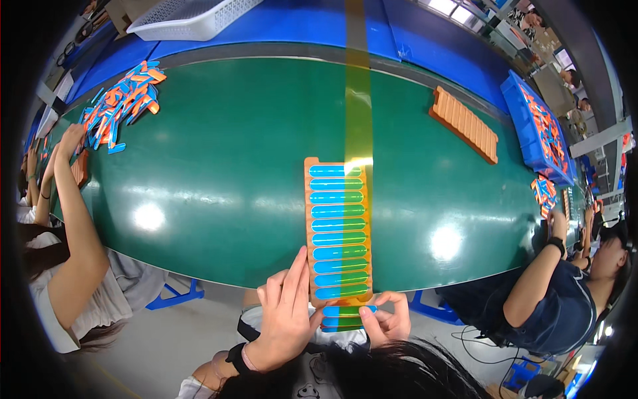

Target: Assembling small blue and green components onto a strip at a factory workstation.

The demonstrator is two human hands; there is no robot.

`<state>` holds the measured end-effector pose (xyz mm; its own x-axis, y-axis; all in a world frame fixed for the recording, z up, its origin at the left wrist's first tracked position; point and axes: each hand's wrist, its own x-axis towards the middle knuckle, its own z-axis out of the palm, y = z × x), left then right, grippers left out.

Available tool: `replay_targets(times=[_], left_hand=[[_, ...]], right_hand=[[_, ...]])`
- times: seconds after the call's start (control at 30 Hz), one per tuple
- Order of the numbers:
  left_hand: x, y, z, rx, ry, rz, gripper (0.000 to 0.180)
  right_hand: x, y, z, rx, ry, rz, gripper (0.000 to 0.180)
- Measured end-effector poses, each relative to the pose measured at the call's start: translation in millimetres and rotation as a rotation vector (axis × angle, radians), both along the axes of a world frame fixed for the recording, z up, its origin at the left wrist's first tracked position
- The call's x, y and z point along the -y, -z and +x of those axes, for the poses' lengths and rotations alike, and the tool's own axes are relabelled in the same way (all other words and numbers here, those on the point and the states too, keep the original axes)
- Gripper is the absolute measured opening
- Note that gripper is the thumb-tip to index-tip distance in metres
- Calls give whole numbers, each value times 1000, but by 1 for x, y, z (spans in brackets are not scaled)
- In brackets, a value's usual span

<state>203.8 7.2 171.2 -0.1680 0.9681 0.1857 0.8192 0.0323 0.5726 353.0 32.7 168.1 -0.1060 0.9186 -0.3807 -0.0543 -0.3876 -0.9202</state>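
**Hands at the near end of the orange tray**

Far left of the orange tray, a heap of blue and orange strips lies on the green table. The left hand rests flat against the tray's near left corner, fingers extended and gripping nothing. The tray, filled with blue strips and crossed lengthwise by a yellow translucent tape, sits at the table's near edge. Just below the tray, the right hand pinches a blue strip between its closed fingers. Far right of the tray lie a second orange tray and a blue bin.
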Motion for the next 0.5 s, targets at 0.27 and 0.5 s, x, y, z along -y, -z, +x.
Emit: replay_targets(times=[0.27, 0.5], left_hand=[[1, 2, -13, -93, 89, -16, 78], [-4, 0, -17, -27, 92, -33, 78]], right_hand=[[-9, 0, -5, 6, -41, -106, 32], [-12, -4, -13, -19, -20, -139, 33]])
